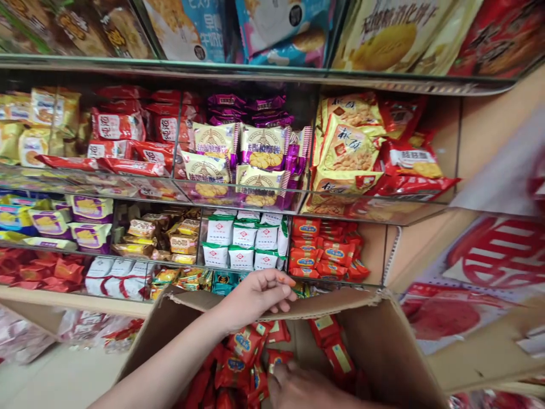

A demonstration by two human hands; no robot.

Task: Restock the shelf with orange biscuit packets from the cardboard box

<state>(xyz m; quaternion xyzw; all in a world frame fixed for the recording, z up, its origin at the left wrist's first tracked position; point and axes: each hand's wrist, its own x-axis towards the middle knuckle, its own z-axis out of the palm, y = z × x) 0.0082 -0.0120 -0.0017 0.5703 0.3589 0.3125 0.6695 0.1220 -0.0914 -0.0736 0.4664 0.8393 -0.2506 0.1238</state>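
Observation:
An open cardboard box stands in front of me, with red wrapped snack packets lying loose inside. My left hand is over the far flap of the box, its fingers curled in with the thumb across them. A small orange spot shows at its fingertips; what they hold, if anything, I cannot make out. Down in the box, my right hand is blurred and partly cut off by the lower edge. Its closed fingertips are at a red snack packet.
Behind the box, shelf bins hold packaged snacks: similar red packets, white-and-green packets, and purple-and-cream biscuit packets. A clear shelf edge runs across. Plastic bags lie at the lower left, and a red-and-white printed sheet hangs at right.

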